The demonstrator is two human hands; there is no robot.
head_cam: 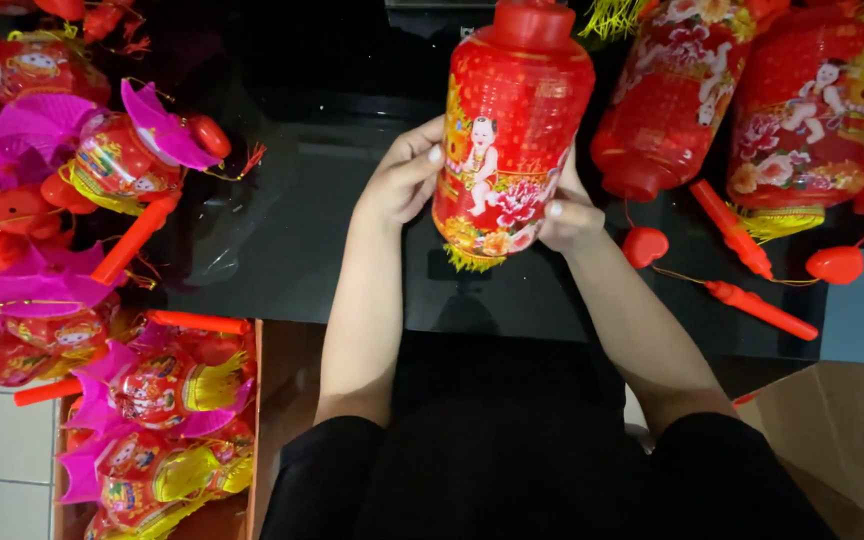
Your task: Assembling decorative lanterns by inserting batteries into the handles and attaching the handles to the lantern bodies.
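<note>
Both the left hand (404, 178) and right hand (567, 212) pinch the red printed paper lantern (510, 140) above the black glossy surface (282, 240); a tight squeeze would likely crumple its thin shell.

lantern (512, 130) top cropped — right hand (567, 215) half-hidden

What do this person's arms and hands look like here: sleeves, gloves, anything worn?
Both forearms are bare. Black short sleeves end near the elbows, matching the black clothing below. The left hand and right hand wear no gloves; no rings, watch or bracelets show. The fingernails look pale, trimmed short.
</note>
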